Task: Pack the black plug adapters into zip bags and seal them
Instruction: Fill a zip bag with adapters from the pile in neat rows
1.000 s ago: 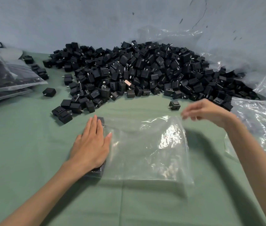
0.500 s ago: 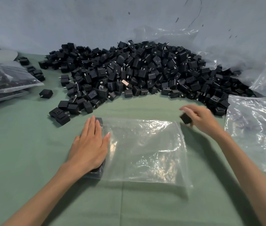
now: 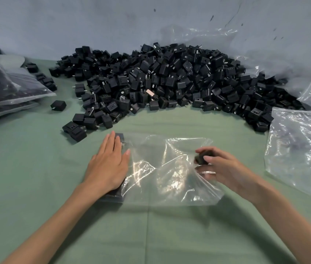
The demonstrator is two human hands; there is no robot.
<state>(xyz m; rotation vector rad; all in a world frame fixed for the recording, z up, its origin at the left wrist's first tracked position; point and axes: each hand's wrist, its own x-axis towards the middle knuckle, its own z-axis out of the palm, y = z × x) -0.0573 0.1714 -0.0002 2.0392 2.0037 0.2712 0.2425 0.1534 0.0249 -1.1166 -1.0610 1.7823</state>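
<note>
Because the left hand lies flat over the left end of the zip bag, fingers straight and pressed together, most of the dark adapters beneath it are covered. Only a black corner at its fingertips and a dark edge under the wrist show, so their number cannot be told. The right hand, at three o'clock of the bag, pinches one black adapter between thumb and curled fingers at the bag's crumpled right edge. Glare on the plastic makes it unclear whether that adapter is inside the mouth or just outside it. The bag lies on the green cloth at the middle of the view, and its seal strip is hard to make out. At twelve o'clock a pile of black adapters, far too many to count, spreads against the wall, with one pale tan piece among them and a clear plastic sheet rising behind. One lone adapter sits apart at ten o'clock. At nine o'clock filled bags, at least two stacked, are cut off by the frame's edge, their contents a dark blur. At three o'clock a heap of empty clear bags also runs out of view, and its layers cannot be counted. Both forearms are cut off at the bottom edge.
</note>
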